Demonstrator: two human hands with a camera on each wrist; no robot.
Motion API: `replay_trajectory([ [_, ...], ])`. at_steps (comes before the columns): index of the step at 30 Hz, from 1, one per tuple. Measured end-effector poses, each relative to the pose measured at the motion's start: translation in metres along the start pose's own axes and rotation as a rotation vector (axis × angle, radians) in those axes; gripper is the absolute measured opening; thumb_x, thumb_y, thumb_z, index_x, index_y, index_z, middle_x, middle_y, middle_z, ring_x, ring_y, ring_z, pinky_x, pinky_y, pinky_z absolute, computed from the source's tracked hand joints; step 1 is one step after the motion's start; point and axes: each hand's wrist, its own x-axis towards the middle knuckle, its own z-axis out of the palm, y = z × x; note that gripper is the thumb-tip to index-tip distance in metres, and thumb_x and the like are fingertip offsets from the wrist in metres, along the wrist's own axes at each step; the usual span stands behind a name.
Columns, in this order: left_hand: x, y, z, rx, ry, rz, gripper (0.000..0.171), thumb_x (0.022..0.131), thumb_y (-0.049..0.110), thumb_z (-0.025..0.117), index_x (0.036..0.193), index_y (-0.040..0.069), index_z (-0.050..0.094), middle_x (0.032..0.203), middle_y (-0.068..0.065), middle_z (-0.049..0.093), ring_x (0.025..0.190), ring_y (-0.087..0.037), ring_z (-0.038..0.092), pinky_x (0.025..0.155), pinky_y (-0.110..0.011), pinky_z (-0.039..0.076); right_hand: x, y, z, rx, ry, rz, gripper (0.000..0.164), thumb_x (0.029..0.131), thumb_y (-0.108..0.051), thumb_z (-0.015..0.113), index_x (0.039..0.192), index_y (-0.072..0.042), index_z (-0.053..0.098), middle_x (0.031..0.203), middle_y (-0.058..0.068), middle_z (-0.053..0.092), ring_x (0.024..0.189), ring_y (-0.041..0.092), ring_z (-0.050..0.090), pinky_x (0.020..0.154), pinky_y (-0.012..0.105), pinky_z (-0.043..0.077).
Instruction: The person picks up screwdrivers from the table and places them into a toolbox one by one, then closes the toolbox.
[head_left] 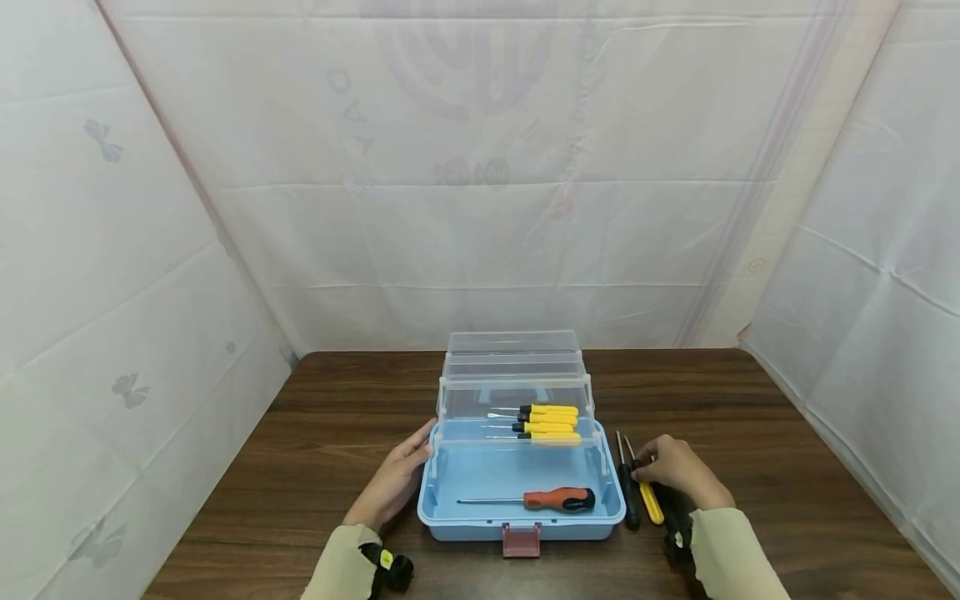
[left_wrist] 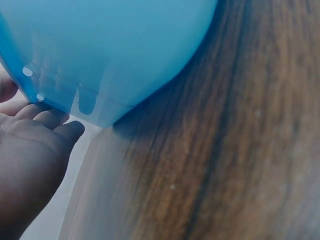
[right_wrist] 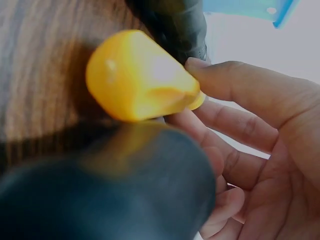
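1. At far left, one left hand (head_left: 397, 475) lies against the left side of an open, light-blue plastic toolbox (head_left: 465, 532), its fingers loosely extended and touching the wall without clasping it.
2. One toolbox sits on a brown wood-grain table (head_left: 360, 392), a single dusky-pink plastic latch (head_left: 521, 543) at its front.
3. Above the toolbox's rear half stands a clear plastic upper section (head_left: 513, 364). Four small screwdrivers with yellow-and-black handles (head_left: 551, 428) lie stacked there, shafts pointing left.
4. One larger orange-and-black screwdriver (head_left: 557, 500) lies inside the toolbox near the front, long axis sideways, tip left.
5. Just right of the toolbox, one black-handled screwdriver (head_left: 628, 500) lies on the table, tip away from the person.
6. Beside it is one loose yellow-handled screwdriver (head_left: 651, 503). Its long axis runs front to back, slightly slanted: tip away and a little left, rounded handle end toward the person.
7. At far right, one right hand (head_left: 681, 468) pinches that screwdriver, thumb and fingers closed around the handle's front end; most of the handle sticks out nearer the person.
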Motion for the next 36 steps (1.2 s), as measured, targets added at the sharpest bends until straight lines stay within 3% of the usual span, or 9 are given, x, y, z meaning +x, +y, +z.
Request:
replay_trajectory([
  [8, 0.0, 0.0, 0.0, 0.002, 0.005, -0.001, 0.059, 0.101, 0.022, 0.047, 0.153, 0.007, 0.023, 0.161, -0.016, 0.013, 0.149, -0.033, 0.008, 0.119, -0.052, 0.01, 0.001, 0.005, 0.002, 0.032, 0.024, -0.022, 0.022, 0.077, -0.014, 0.074, 0.094, 0.0, 0.072, 0.079, 0.005, 0.065, 0.067, 0.016, 0.055, 0.061, 0.032, 0.05],
  [17, 0.0, 0.0, 0.001, 0.011, 0.01, 0.0, 0.06, 0.101, 0.023, 0.047, 0.152, 0.007, 0.023, 0.161, -0.017, 0.013, 0.149, -0.034, 0.008, 0.118, -0.052, 0.01, 0.0, 0.005, -0.004, 0.039, 0.05, -0.021, 0.033, 0.083, -0.018, 0.07, 0.108, 0.004, 0.069, 0.082, 0.008, 0.061, 0.071, 0.019, 0.053, 0.062, 0.031, 0.047],
  [25, 0.0, -0.001, -0.001, 0.006, 0.004, 0.006, 0.059, 0.101, 0.023, 0.047, 0.153, 0.006, 0.023, 0.161, -0.016, 0.014, 0.149, -0.033, 0.007, 0.119, -0.051, 0.009, -0.002, 0.005, -0.007, 0.117, 0.055, -0.02, 0.036, 0.085, -0.015, 0.068, 0.113, 0.008, 0.065, 0.083, 0.009, 0.062, 0.067, 0.016, 0.057, 0.06, 0.032, 0.055],
  [36, 0.0, 0.0, 0.001, 0.015, 0.017, 0.001, 0.059, 0.101, 0.023, 0.047, 0.152, 0.007, 0.024, 0.161, -0.017, 0.014, 0.149, -0.034, 0.007, 0.118, -0.052, 0.009, -0.004, 0.007, -0.01, 0.17, 0.067, -0.051, 0.035, 0.084, -0.013, 0.067, 0.113, 0.008, 0.065, 0.087, 0.012, 0.061, 0.065, 0.015, 0.058, 0.059, 0.032, 0.057],
])
